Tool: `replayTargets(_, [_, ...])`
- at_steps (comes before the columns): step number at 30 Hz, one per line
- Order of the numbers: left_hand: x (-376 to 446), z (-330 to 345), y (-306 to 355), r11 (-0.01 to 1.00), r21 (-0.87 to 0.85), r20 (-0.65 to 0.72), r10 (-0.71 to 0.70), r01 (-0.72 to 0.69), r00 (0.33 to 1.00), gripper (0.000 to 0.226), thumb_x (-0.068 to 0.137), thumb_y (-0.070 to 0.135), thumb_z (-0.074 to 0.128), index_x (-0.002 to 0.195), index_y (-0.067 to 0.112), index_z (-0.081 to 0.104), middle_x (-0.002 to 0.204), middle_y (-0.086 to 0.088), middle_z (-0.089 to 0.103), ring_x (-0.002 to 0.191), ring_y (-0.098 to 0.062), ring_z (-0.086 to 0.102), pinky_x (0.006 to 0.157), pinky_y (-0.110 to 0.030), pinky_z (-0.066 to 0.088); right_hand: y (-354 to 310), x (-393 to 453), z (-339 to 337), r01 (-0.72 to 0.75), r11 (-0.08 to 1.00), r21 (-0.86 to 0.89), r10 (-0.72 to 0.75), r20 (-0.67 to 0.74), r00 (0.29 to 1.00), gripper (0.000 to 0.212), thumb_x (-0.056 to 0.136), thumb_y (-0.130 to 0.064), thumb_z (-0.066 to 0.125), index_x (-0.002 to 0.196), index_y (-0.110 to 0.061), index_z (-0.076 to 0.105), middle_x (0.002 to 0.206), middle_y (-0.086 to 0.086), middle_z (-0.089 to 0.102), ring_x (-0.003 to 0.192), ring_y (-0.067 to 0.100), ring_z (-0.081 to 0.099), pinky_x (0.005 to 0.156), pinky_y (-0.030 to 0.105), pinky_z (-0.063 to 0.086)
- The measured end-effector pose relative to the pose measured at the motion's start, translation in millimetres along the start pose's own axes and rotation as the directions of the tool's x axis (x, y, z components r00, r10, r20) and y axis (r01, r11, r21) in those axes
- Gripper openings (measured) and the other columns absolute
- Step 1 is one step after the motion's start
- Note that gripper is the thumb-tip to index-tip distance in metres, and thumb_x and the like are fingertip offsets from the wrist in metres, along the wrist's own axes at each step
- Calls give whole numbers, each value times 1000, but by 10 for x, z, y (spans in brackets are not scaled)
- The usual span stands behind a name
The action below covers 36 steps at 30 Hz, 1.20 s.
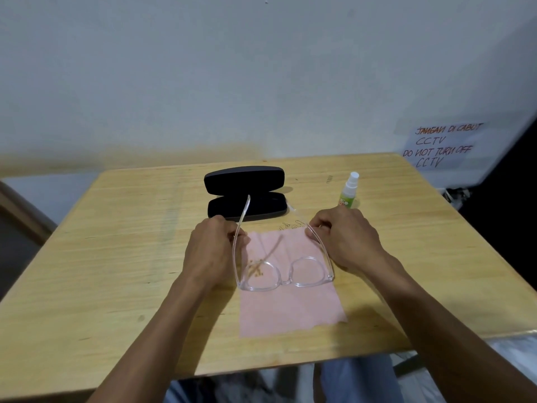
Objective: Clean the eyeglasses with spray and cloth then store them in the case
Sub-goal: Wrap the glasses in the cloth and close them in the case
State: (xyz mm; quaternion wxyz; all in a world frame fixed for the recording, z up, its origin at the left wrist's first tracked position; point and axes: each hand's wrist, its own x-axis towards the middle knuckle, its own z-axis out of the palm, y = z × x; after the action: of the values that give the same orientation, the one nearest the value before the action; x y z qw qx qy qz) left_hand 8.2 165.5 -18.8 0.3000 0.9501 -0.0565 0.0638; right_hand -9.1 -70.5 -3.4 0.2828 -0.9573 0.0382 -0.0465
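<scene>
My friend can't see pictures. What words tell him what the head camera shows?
Two bare hands, left hand and right hand, hold clear-framed eyeglasses by the temples over a pink cloth on a wooden table. An open black case lies behind them, and a small green spray bottle stands to its right.

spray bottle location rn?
Head view: the spray bottle stands upright on the table's far right, just beyond the right hand, right of the open case.
</scene>
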Motion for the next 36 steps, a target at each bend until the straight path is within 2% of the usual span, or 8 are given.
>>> replayTargets(2, [-33, -64, 23, 995, -93, 3, -48, 48, 999, 12, 85, 19, 72, 74, 17, 77, 68, 9, 71, 62, -2, 62, 55, -7, 42, 44, -33, -60, 16, 993, 115, -15, -9, 1000, 12, 89, -30, 72, 78, -27, 74, 70, -11, 67, 72, 9, 63, 62, 30, 50])
replayTargets(6, [-176, -268, 0, 890, -418, 150, -132, 184, 980, 17, 88, 11, 70, 72, 8, 76, 63, 4, 73, 57, -6, 66, 57, -21, 54, 155, -173, -243, 50, 939, 342, -75, 61, 995, 12, 87, -24, 76, 75, -21, 76, 65, -11, 63, 58, -5, 52, 56, 9, 41])
replayTargets(12, [-311, -416, -56, 874, -432, 387, -42, 221, 921, 19, 91, 19, 70, 76, 8, 77, 75, -13, 75, 66, -17, 58, 65, -32, 48, 290, -315, -374, 19, 937, 348, -125, 284, 951, 14, 91, -25, 73, 80, -19, 78, 65, -13, 64, 59, -5, 50, 64, 17, 40])
replayTargets(17, [-322, -443, -63, 911, -360, 487, -1, 202, 874, 23, 90, 24, 70, 77, 6, 76, 74, -4, 74, 70, -17, 54, 69, -34, 44, 274, -321, -411, 49, 970, 238, -147, 412, 899, 16, 96, -27, 67, 86, -21, 77, 71, -9, 64, 63, -2, 49, 65, 17, 41])
replayTargets(21, [-302, -460, -32, 942, -299, 499, 19, 152, 866, 23, 92, 22, 68, 77, 5, 76, 67, 6, 68, 67, -12, 49, 67, -29, 42, 280, -302, -411, 56, 981, 184, -138, 468, 873, 18, 98, -29, 63, 88, -24, 76, 79, 6, 69, 71, 6, 53, 70, 27, 44])
replayTargets(25, [-304, -478, -26, 941, -309, 522, 46, 138, 852, 25, 93, 20, 66, 78, 4, 76, 67, 8, 69, 64, -10, 50, 65, -25, 42, 277, -294, -409, 69, 983, 172, -144, 472, 870, 18, 98, -27, 63, 86, -25, 76, 72, -12, 64, 67, 3, 52, 67, 23, 43])
replayTargets(31, [-347, -472, -55, 918, -354, 503, 23, 182, 864, 28, 96, 17, 61, 81, -2, 74, 69, 3, 66, 65, -12, 51, 62, -23, 42, 281, -329, -437, 54, 978, 202, -137, 428, 893, 15, 95, -31, 67, 87, -24, 78, 65, -15, 62, 62, 4, 50, 62, 21, 42])
replayTargets(36, [-568, -610, -95, 963, -233, 210, -86, 135, 974, 21, 91, 28, 68, 72, 21, 75, 68, 3, 71, 62, -13, 58, 59, -28, 45, 339, -580, -571, 84, 974, 209, -114, 136, 984, 8, 89, -29, 73, 82, -32, 76, 77, -12, 72, 67, 13, 62, 64, 28, 49])
